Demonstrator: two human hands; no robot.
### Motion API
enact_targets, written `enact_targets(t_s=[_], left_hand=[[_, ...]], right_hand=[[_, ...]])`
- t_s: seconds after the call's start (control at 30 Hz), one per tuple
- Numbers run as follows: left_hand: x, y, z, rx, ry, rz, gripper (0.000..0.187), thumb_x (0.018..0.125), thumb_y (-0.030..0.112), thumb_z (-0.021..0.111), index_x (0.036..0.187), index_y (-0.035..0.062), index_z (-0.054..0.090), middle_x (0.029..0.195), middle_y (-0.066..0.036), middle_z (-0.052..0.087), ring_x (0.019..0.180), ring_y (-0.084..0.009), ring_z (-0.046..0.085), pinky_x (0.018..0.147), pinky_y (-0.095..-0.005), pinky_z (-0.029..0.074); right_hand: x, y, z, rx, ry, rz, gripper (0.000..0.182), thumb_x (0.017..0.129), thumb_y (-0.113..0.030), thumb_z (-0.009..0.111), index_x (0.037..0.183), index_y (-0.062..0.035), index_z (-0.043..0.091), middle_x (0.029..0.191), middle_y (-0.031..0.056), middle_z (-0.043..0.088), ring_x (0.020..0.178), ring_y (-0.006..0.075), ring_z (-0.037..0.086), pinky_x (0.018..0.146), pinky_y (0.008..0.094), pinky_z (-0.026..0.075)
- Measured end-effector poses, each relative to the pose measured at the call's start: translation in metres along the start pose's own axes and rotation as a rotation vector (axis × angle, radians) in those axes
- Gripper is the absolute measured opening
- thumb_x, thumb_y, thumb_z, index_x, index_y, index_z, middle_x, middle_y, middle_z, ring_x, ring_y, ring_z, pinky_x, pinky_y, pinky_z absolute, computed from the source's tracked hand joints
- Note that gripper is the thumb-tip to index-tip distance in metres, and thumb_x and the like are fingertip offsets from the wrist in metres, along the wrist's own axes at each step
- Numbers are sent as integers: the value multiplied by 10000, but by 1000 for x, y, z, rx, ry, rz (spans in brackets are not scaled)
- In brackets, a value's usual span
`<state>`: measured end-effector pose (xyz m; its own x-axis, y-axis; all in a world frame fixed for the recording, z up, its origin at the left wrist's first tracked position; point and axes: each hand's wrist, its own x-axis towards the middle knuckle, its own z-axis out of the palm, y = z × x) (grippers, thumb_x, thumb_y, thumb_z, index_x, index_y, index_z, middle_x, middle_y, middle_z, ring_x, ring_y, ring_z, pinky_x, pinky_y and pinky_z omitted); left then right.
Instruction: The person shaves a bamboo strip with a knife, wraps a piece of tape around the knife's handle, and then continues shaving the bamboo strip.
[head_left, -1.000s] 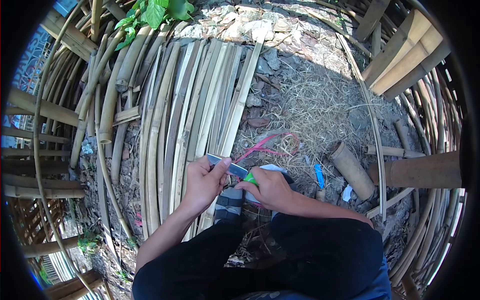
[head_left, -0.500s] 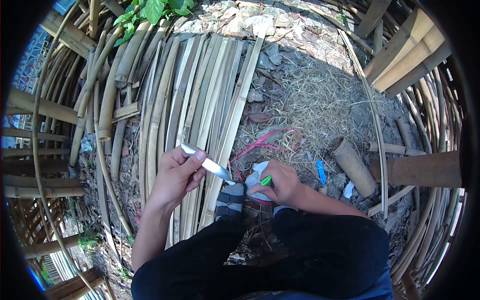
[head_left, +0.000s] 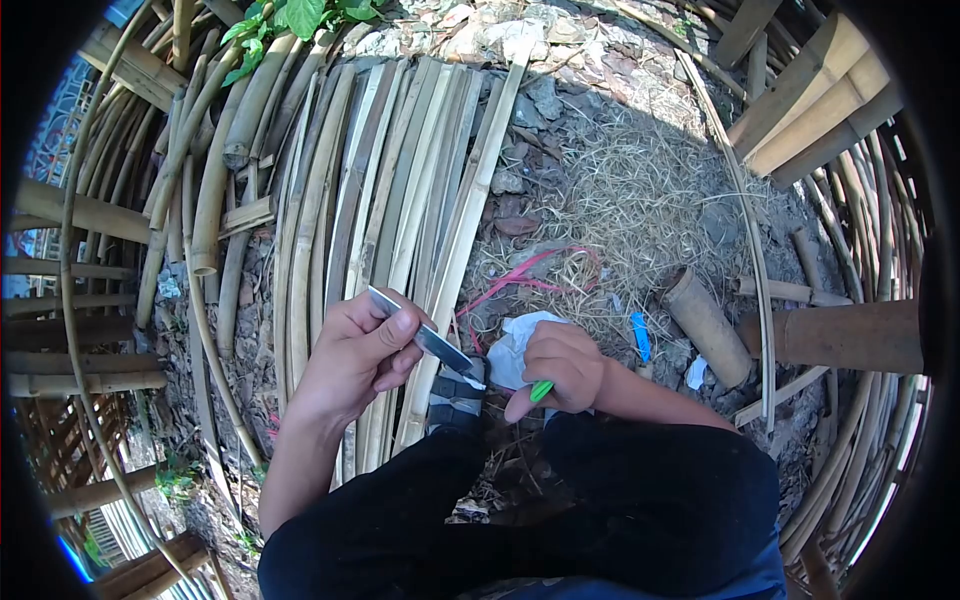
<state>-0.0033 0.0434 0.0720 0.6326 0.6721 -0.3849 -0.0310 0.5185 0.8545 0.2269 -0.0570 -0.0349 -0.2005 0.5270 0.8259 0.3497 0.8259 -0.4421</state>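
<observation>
My left hand (head_left: 365, 350) pinches a thin, flat strip (head_left: 440, 347) between thumb and fingers. The strip slants down to the right, its face dark grey here, with a pale frayed bit at the lower end near my strapped shoe (head_left: 456, 398). My right hand (head_left: 562, 368) is closed around a tool with a bright green handle (head_left: 541, 390); the rest of that tool is hidden by the hand. The right hand is a short way right of the strip's lower end. Crumpled white material (head_left: 510, 350) lies just behind the right hand.
Long split bamboo slats (head_left: 400, 190) lie side by side ahead and left. Pink string (head_left: 520, 277), dry shavings (head_left: 640, 190), a blue object (head_left: 641, 336) and a cut bamboo tube (head_left: 706, 327) lie on the ground. Bamboo poles (head_left: 205, 220) stand at the left.
The strip has turned, its face going from shiny silver to dark, and its lower end has dropped slightly. My right hand has tilted and moved slightly down, away from the strip's end.
</observation>
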Motion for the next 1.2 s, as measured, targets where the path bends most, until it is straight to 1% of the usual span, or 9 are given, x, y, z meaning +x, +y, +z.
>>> enact_targets(t_s=[0.43,0.5,0.77,0.87,0.97,1.03,1.07,1.13,1.2], left_hand=[[-3,3,9,-7,-21,-72,232,990,206,604,971,-24,634,626,-47,525,457,-64,389,396,-202,282],[-3,3,12,5,29,-83,275,972,253,627,948,-20,646,611,-61,518,454,-75,379,372,-200,254],[-3,5,17,15,79,-108,267,972,240,632,943,-25,646,593,-52,513,434,-66,368,360,-198,242],[-4,10,22,64,126,-131,252,971,214,635,941,-36,650,574,-35,510,406,-56,353,348,-198,231],[-3,10,23,121,171,-164,232,962,186,652,926,-43,668,559,-15,521,389,-43,362,347,-201,235],[-1,8,24,139,194,-178,220,955,173,666,914,-43,680,554,-2,532,386,-35,380,352,-203,245],[-1,6,24,161,195,-171,223,953,172,669,898,-44,684,555,-5,541,388,-33,388,352,-202,249],[-1,4,26,184,195,-165,227,951,171,672,882,-45,688,555,-9,549,390,-32,396,351,-201,252],[0,3,28,230,232,-152,222,953,162,660,909,-55,679,580,-28,555,392,-42,390,340,-199,240]], right_hand=[[-1,-1,0,123,-26,-22,554,684,-401,842,947,-26,531,776,70,542,632,237,563,509,350,422],[0,0,1,127,-18,-17,542,674,-391,852,918,-25,534,773,71,542,622,239,556,510,343,429],[-1,1,2,137,-8,2,528,664,-372,865,891,-25,538,765,74,544,609,243,551,511,337,439],[-1,0,3,139,30,34,525,663,-371,864,881,-25,536,717,63,529,583,237,542,487,329,418],[4,-3,0,147,31,87,505,687,-338,865,919,1,571,660,45,504,531,216,513,455,320,386],[11,-5,1,23,34,14,449,730,-240,861,969,44,610,612,30,475,489,189,480,432,310,354],[11,-4,3,23,34,15,449,730,-240,861,969,44,610,612,30,475,489,189,480,432,310,354],[10,-2,6,-54,28,-69,376,752,-125,838,994,76,632,595,20,460,478,163,461,428,299,342],[9,-1,8,-117,22,-114,342,758,-98,823,980,81,635,590,13,453,478,153,456,427,291,333]])
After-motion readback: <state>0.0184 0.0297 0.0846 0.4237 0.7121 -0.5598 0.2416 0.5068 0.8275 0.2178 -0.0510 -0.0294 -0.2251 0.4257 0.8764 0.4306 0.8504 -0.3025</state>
